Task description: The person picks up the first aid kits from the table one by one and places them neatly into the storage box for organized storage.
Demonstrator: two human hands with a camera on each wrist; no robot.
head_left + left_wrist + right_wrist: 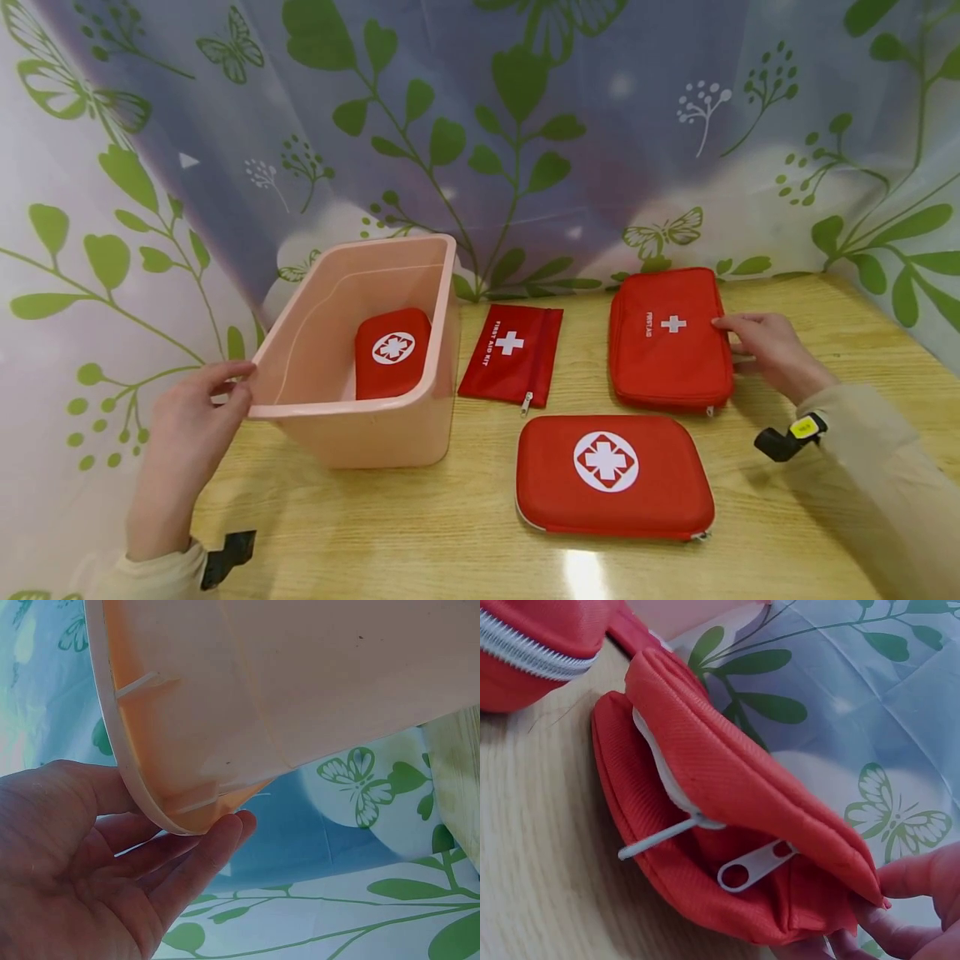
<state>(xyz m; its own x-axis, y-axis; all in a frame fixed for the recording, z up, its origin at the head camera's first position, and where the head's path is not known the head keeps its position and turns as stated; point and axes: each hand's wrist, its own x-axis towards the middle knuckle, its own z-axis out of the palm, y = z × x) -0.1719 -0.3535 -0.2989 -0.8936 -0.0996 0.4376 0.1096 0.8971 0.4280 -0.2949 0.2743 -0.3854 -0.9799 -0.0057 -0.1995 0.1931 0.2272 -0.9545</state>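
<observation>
My left hand (187, 433) grips the near left corner of a pink plastic bin (375, 437); in the left wrist view the thumb and fingers wrap its rim (135, 784). Inside the bin leans a red first aid case (367, 367) with a white round emblem. On the right, my right hand (776, 354) pinches the right edge of a soft red first aid bag (667, 367) lettered with a white cross. Seen from the right wrist, that bag's side (727, 780) shows a white zipper with two pulls, and the fingertips (904, 877) hold its corner.
A flat red first aid pouch (510, 354) lies between bin and bag. Nearer on the wooden table (360, 533) is a hard red zippered case (660, 475). A leaf-printed curtain (465, 108) hangs right behind the table.
</observation>
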